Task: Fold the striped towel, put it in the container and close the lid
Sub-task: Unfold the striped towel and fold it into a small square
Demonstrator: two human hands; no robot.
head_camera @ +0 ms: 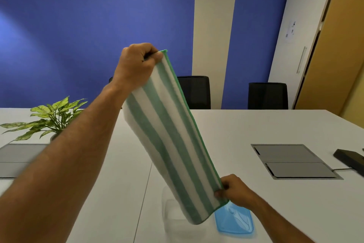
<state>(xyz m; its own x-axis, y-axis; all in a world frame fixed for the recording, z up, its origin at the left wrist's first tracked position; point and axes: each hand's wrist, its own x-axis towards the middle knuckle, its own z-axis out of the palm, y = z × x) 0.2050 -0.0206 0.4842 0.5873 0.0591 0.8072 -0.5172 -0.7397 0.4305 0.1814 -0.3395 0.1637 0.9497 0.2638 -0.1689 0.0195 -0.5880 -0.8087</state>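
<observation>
The green-and-white striped towel (171,136) hangs doubled over in the air, stretched on a slant from upper left to lower right. My left hand (136,65) is raised high and pinches its top corner. My right hand (234,191) is low, near the table, and grips its bottom corner. Under the towel's lower end stands a clear plastic container (173,217) on the white table, partly hidden by the cloth. A blue lid (235,221) lies flat on the table just right of the container, below my right hand.
A potted plant (52,116) stands at the left. Grey cable hatches (293,161) are set into the white table (256,124) on both sides. A black device (349,159) lies at the right edge. Two black chairs (267,96) stand behind the table.
</observation>
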